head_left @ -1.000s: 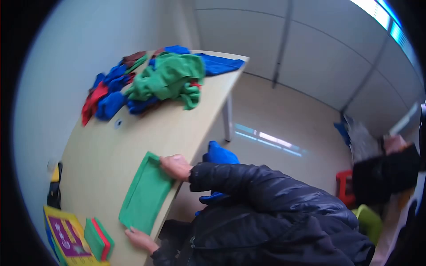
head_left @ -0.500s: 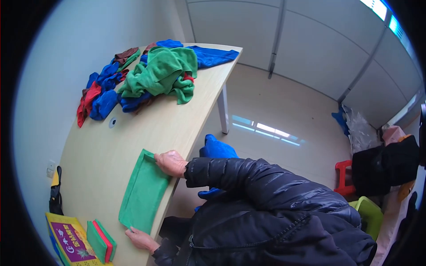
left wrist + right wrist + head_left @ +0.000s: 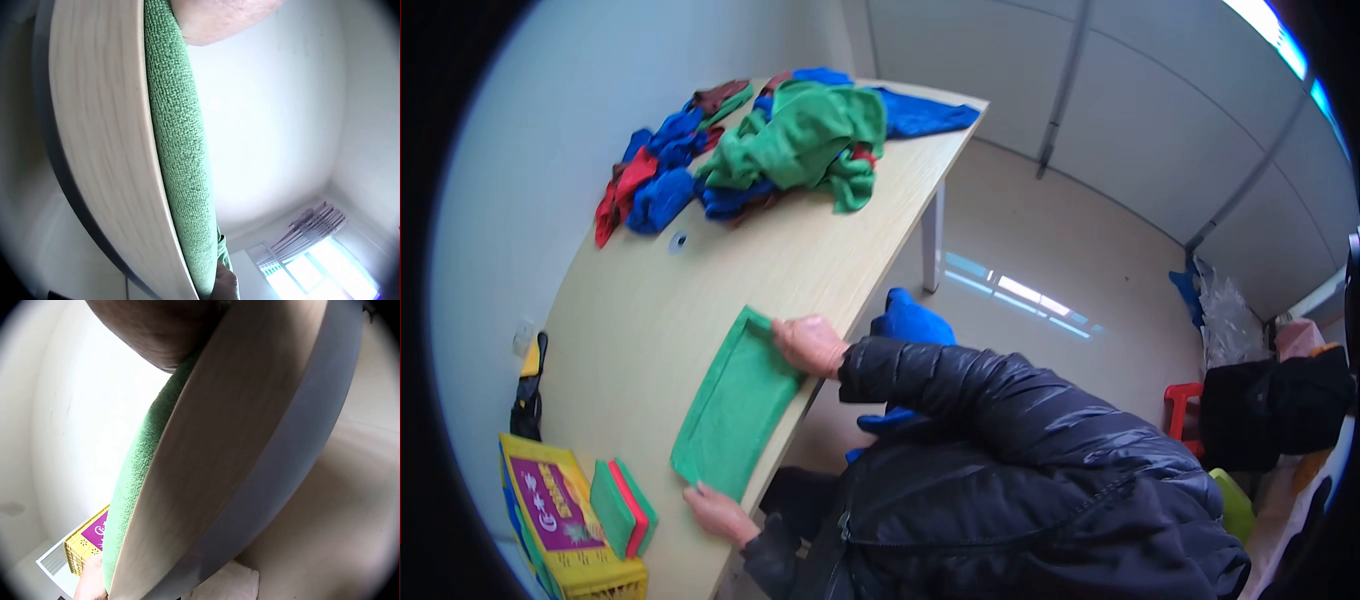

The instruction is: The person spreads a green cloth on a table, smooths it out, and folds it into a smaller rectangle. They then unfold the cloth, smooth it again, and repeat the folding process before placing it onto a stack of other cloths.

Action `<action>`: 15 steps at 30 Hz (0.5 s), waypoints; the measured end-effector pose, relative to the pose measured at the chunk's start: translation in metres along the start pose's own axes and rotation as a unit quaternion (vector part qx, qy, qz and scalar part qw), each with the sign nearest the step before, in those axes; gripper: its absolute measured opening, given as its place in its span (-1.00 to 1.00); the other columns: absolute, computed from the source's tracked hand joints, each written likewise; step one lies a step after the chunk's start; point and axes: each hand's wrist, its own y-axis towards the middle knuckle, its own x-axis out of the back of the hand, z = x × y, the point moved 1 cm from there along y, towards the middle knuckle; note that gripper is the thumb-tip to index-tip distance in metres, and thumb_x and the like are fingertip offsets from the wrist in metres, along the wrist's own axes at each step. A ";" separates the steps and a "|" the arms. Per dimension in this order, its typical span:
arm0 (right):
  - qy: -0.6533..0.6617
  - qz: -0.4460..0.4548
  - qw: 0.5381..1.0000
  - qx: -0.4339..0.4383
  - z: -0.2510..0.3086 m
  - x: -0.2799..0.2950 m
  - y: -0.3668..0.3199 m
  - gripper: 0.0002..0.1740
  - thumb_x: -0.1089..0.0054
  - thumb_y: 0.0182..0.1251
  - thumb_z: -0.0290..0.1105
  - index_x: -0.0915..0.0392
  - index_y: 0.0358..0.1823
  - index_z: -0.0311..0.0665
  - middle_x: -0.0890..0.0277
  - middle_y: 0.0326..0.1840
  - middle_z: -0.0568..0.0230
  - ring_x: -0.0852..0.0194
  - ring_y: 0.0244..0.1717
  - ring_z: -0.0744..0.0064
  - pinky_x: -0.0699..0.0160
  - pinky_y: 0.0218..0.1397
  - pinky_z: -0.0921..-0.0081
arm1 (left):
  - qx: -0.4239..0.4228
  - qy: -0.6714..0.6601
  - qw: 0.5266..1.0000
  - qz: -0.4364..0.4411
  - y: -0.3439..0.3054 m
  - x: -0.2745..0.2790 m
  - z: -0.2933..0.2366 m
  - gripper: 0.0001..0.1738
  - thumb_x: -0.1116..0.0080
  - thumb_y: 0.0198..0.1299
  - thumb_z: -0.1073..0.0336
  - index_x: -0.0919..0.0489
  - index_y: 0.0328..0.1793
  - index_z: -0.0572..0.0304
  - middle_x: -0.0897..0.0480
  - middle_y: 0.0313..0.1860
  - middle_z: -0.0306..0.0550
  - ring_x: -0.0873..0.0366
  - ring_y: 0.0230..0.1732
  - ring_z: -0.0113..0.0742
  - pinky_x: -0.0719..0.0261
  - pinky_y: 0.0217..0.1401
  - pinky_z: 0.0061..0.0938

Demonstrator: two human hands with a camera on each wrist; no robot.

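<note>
A folded green towel (image 3: 735,410) lies flat along the table's near edge, a raised fold running along its far side. My right hand (image 3: 810,345) pinches the towel's upper corner in the head view, thumb and fingers at its rim. At the lower corner, my left hand (image 3: 722,515) pinches the cloth between its fingertips. In the left wrist view the terry towel (image 3: 178,144) follows the table edge, with the right hand (image 3: 225,284) at its far end. The right wrist view shows the same towel (image 3: 140,456) and the left hand (image 3: 92,580) beyond.
A heap of crumpled green, blue, red and brown cloths (image 3: 800,140) covers the table's far end. Near my left hand stand a yellow and purple box (image 3: 550,510) and a green and red folded stack (image 3: 625,508). A blue cloth (image 3: 915,322) hangs beside the table.
The head view has shifted, moving the whole scene in the picture. Both hands keep the same corners of the green towel, which lies as before.
</note>
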 end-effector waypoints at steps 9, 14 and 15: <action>0.017 0.005 1.000 0.005 0.006 0.004 -0.001 -0.79 -0.16 0.40 -0.22 -0.46 -0.23 -0.21 -0.63 -0.45 0.02 -0.66 -0.37 -0.09 -0.62 -0.28 0.05 | 0.021 0.013 1.000 -0.008 0.000 0.002 -0.001 -0.79 -0.07 0.46 0.18 -0.45 -0.15 0.15 -0.63 -0.44 0.21 -0.59 -0.34 0.33 -0.40 -0.33 0.18; -0.020 -0.023 0.999 0.010 0.007 0.001 0.000 -0.78 -0.15 0.42 -0.22 -0.45 -0.25 -0.21 -0.63 -0.45 0.02 -0.66 -0.37 -0.09 -0.62 -0.29 0.05 | 0.052 0.027 0.998 0.012 0.001 0.004 -0.004 -0.80 -0.08 0.45 0.18 -0.45 -0.15 0.11 -0.64 -0.43 0.16 -0.61 -0.32 0.31 -0.41 -0.31 0.16; -0.023 -0.027 0.999 0.008 0.005 0.003 0.001 -0.78 -0.15 0.43 -0.22 -0.45 -0.26 -0.21 -0.63 -0.45 0.02 -0.66 -0.37 -0.09 -0.62 -0.29 0.05 | 0.051 0.026 0.998 0.010 0.000 0.004 -0.007 -0.80 -0.08 0.45 0.18 -0.45 -0.16 0.11 -0.64 -0.43 0.16 -0.61 -0.32 0.30 -0.41 -0.31 0.16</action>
